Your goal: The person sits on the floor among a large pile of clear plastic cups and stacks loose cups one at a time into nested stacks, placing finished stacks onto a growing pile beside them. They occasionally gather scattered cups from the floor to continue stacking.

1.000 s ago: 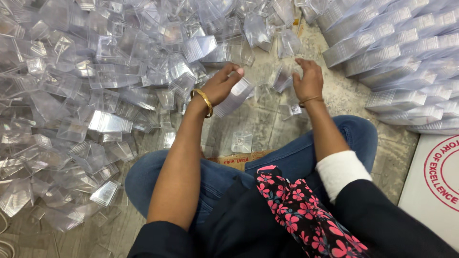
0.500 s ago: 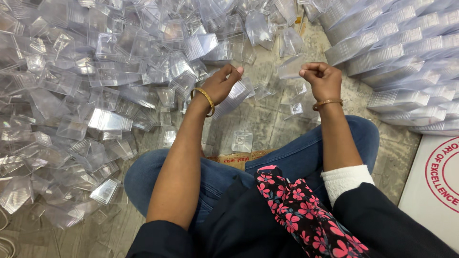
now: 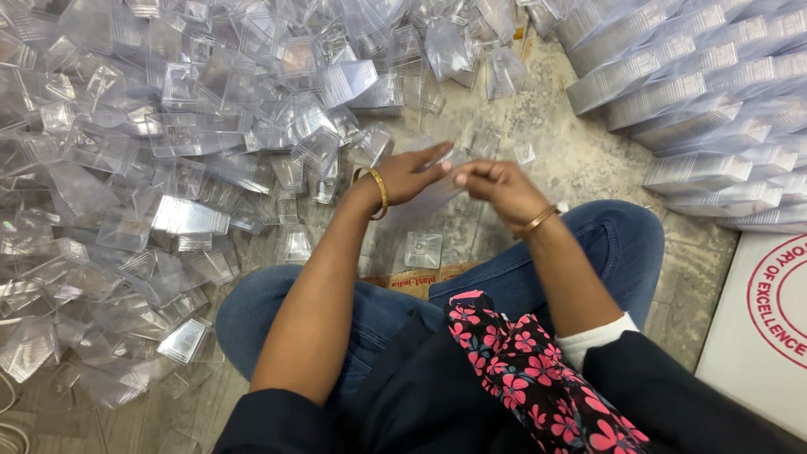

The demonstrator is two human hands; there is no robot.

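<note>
A loose heap of clear plastic boxes is covering the floor on the left, and it is lying much as it did a moment ago. Next to it, the left hand, wearing a gold bangle, is now reaching inward with its fingers stretched out, where half a second ago it was curled apart from the other hand. It is pinching one edge of a clear plastic piece held above the floor, just ahead of the knees. The right hand has swung in from the right and is closing its fingertips on the same piece, so both hands are now meeting on it and the piece is evidently being worked between them. Below them, a small square tray is resting on the floor. Further right, neat stacked rows of boxes are lying undisturbed.
</note>
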